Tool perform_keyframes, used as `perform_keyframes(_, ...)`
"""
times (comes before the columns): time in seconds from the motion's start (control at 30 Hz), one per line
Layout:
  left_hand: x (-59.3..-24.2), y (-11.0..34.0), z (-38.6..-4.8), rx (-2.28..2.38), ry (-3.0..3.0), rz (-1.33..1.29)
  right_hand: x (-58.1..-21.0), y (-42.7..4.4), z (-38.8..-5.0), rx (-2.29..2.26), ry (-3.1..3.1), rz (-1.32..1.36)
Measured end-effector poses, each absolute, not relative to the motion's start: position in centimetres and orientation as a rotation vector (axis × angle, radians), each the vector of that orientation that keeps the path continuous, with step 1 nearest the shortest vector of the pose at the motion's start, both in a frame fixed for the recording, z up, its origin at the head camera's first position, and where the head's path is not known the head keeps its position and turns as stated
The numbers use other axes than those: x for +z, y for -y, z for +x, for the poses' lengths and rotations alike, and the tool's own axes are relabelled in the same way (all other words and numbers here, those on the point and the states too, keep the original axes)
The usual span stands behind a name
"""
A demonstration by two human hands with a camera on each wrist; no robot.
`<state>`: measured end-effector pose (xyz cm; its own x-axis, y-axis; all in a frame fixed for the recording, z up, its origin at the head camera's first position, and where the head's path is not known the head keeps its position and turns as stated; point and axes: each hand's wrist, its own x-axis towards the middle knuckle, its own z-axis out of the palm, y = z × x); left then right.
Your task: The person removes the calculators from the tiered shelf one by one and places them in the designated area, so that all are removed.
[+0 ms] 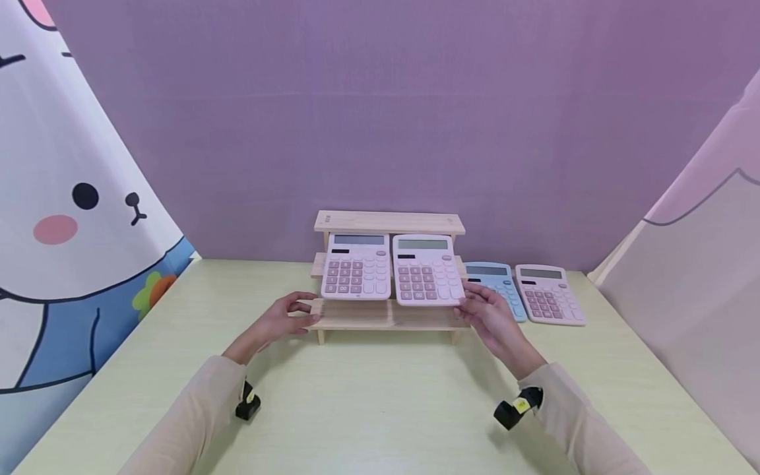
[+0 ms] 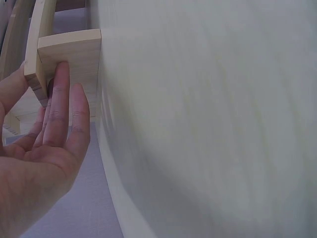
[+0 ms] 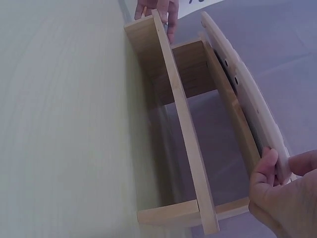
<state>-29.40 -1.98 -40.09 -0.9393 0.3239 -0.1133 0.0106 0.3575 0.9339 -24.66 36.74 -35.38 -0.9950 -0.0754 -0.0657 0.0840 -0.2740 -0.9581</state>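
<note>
A three-step wooden display stand (image 1: 387, 316) is on the table. Two pink calculators lean side by side on its middle step: a left one (image 1: 356, 267) and a right one (image 1: 426, 270). The right hand (image 1: 493, 323) pinches the right calculator's lower right corner between thumb and fingers, also seen from the side in the right wrist view, where the calculator (image 3: 247, 91) appears edge-on. At the lowest step's left end, the left hand (image 1: 282, 320) grips the board, thumb at its edge and fingers underneath, as the left wrist view of the stand (image 2: 69, 42) shows.
To the right of the stand, a blue calculator (image 1: 505, 293) and another pink calculator (image 1: 549, 297) lie on the table (image 1: 380, 409). A purple cloth (image 1: 380, 119) hangs behind; a cartoon-printed cloth (image 1: 107, 284) borders the left side.
</note>
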Motion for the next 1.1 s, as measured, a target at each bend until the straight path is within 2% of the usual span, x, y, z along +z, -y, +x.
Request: perform_keyframes(1.1,-40.3,2.1,-29.7,1.614,-2.342,0.285,-35.3,-37.9,-23.7,-2.493,-1.797,-0.104)
